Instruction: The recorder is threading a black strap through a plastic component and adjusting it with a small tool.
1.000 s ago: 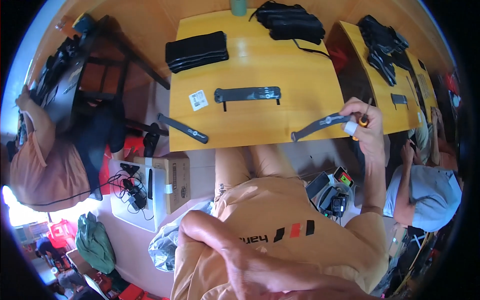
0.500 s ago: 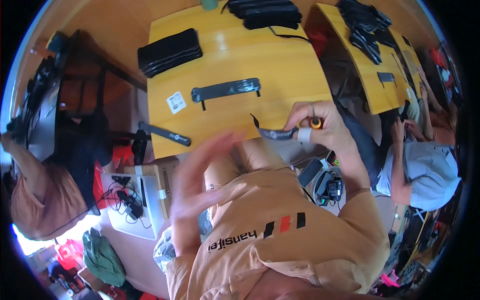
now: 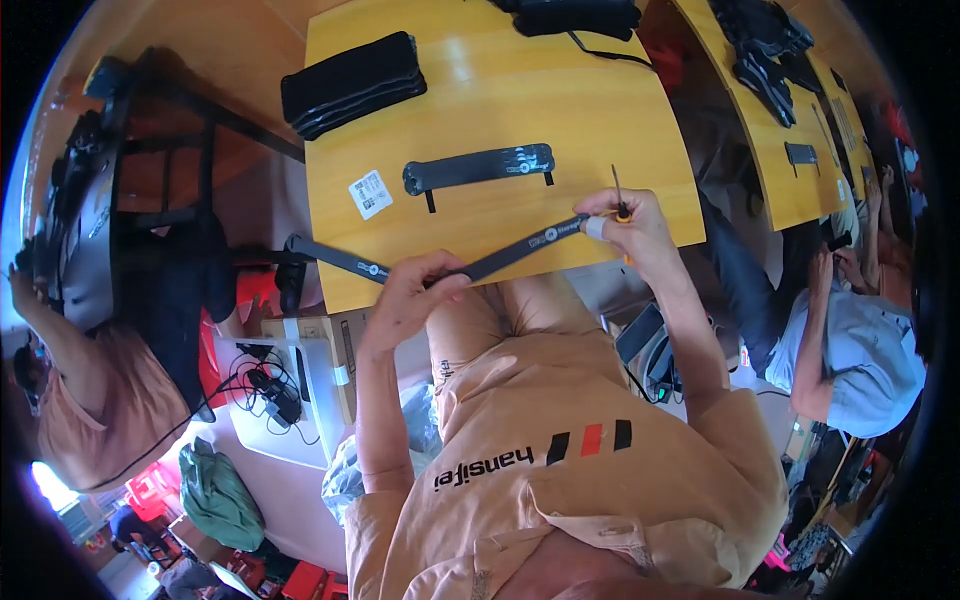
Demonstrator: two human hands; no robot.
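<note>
Along the lower edge of the yellow counter (image 3: 600, 110), mid-frame, a dark strap (image 3: 522, 250) stretches between left hand (image 3: 415, 292) and right hand (image 3: 637, 230), each pinching an end, seemingly to straighten it, a screwdriver (image 3: 624, 212) tucked handily in the latter.

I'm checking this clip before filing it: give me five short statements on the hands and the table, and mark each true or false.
1. The left hand and right hand both grip the strap. True.
2. The thin-shafted tool is in the left hand. False: the right hand holds it.
3. The label lies to the right of the dark band. False: it lies to the band's left.
4. The black stack rests on the table. True.
5. The second strap lies wholly on the table. False: its left end sticks out past the table's left edge.
</note>
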